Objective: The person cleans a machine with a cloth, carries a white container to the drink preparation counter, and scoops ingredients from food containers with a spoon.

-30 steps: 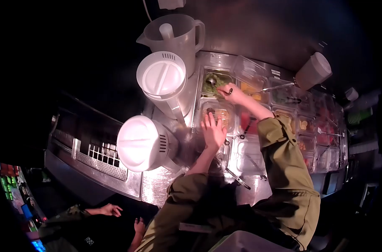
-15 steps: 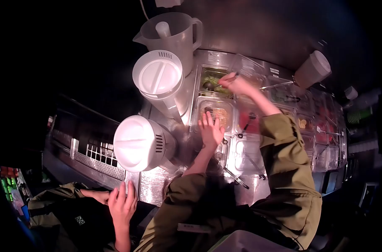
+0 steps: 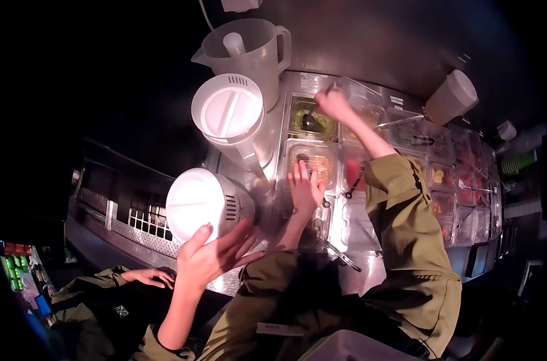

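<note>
My right hand is closed around the handle of a dark ladle. The ladle's bowl rests in an uncovered clear container of chopped green food in liquid. Just in front of it, my left hand lies with fingers spread on the clear lid of another container, which has orange-yellow contents. Its fingers hide part of that lid. A small black handle end sticks out beside my left wrist.
Left of the containers stand two white-lidded pitchers and a large open jug. A co-worker's hand reaches beside the nearer pitcher. More lidded containers and tongs lie right and in front; a lidded tub stands behind.
My right hand has moved slightly up and back, and the ladle's bowl has shifted right within the green food. My left hand stays. A co-worker's hand has risen beside the nearer pitcher.
</note>
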Available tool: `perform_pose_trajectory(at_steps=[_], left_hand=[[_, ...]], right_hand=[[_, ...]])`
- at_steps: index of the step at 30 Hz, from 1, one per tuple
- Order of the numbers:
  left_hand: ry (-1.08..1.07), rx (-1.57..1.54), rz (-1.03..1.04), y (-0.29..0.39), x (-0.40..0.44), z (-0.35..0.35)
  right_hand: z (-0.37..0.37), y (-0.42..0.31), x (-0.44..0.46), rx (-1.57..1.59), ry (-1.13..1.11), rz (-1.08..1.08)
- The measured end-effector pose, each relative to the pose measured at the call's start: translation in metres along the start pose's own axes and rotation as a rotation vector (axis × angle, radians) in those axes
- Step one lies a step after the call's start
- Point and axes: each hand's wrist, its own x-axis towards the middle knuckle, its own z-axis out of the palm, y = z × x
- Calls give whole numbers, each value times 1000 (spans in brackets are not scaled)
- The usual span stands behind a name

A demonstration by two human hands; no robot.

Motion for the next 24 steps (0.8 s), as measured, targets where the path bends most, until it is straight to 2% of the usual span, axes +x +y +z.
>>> perform_pose_trajectory(at_steps=[1,4,6,8,9,10,12,13,14,17,20,21,22,24], left_hand=[[4,6,2,0,-2,2],[-45,21,-16,6,0,-2],[-63,36,-14,4,1,-4],[-65,34,-6,0,0,-3],[-70,26,-8,2,-2,-6],[-62,19,-7,4,-1,-7],[-99,28,-26,8,-2,-6],[-107,43,-28,9,-2,-10],[-117,60,-32,7,0,-9],[-120,107,-21,4,2,-10],[-144,122,-21,11,-3,-12],[-147,114,-23,11,-4,-10],[-142,113,-29,8,0,-10],[-159,127,-27,6,3,-10]], right_hand=[[-9,-14,-6,388,42,166],[57,15,9,291,194,141],[55,1,2,248,155,78],[40,-2,1,65,157,89],[9,-4,1,261,87,92],[7,1,0,117,52,65],[34,28,-4,-117,171,-83],[34,30,-7,-128,221,-156],[26,32,-3,-148,152,-138],[-6,26,-3,-121,-99,-38],[18,54,-12,-163,-54,-84],[44,62,-17,-104,275,-118],[53,74,-6,-138,205,-83],[19,34,-25,86,61,-82]])
